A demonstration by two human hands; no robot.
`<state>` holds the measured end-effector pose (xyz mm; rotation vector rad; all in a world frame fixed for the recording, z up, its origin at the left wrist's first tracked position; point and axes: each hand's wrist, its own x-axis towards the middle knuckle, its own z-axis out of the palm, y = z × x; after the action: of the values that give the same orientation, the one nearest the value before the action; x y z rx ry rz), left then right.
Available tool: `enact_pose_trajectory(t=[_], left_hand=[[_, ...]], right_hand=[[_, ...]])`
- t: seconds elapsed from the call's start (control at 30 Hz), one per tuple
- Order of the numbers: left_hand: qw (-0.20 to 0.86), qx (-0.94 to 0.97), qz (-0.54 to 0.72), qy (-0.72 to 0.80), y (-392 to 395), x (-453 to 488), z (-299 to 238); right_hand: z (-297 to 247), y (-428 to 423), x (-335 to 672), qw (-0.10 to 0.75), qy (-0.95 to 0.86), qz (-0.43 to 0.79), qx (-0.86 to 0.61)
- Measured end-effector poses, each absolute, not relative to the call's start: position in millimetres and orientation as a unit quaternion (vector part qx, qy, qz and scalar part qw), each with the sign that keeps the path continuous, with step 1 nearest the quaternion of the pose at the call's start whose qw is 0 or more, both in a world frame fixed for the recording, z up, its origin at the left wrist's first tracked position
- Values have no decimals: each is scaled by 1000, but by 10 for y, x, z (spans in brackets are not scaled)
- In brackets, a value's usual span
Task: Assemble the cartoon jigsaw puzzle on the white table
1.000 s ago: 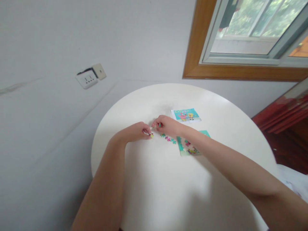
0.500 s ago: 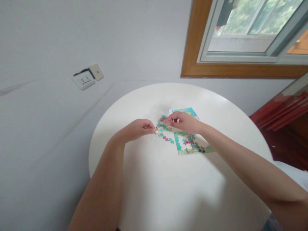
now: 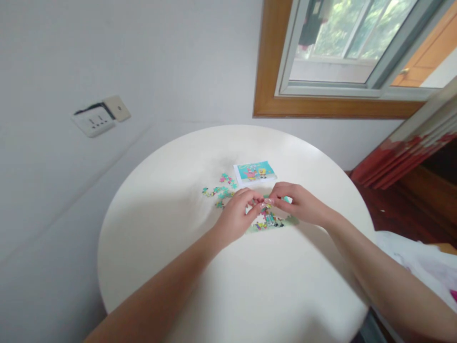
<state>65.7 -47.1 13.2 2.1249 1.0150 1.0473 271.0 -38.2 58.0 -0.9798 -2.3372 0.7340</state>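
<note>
My left hand (image 3: 237, 212) and my right hand (image 3: 298, 202) meet fingertip to fingertip over a partly filled jigsaw puzzle board (image 3: 269, 221). Both are closed in a pinch. A small jigsaw piece seems to be at the left fingertips, mostly hidden; what the right fingers grip cannot be made out. The board has a green and teal border, and my hands cover its upper part. To the left lie loose jigsaw pieces (image 3: 223, 190) in teal, pink and yellow. Behind the hands is a picture card (image 3: 255, 172) with pink and yellow cartoon figures on blue.
Everything lies on a round white table (image 3: 160, 228). Its far edge is close to a pale wall (image 3: 160, 57) with a socket plate (image 3: 94, 120). A wood-framed window (image 3: 332, 107) is at the upper right, with a red and white curtain (image 3: 389, 152) below it.
My left hand has moved right from the loose pieces to the board. My right hand has left the pieces and come back over the board, meeting the left. The view has shifted right.
</note>
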Motion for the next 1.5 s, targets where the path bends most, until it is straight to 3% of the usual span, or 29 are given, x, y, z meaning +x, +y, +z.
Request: enact_pose_trajectory(t=[0.27, 0.43, 0.57, 0.87, 1.5], left_hand=[[338, 764, 364, 411, -482, 659, 157], [161, 863, 297, 375, -435, 566, 145], [108, 897, 253, 346, -402, 527, 91], [118, 913, 222, 320, -432, 559, 59], [133, 914, 203, 326, -441, 572, 83]], right_hand=[[387, -351, 2783, 255, -835, 305, -380], [298, -242, 2870, 251, -802, 300, -451], [270, -206, 2897, 235, -782, 312, -487], [164, -193, 2888, 195, -773, 318, -513], [181, -253, 2791, 136, -831, 205, -498]])
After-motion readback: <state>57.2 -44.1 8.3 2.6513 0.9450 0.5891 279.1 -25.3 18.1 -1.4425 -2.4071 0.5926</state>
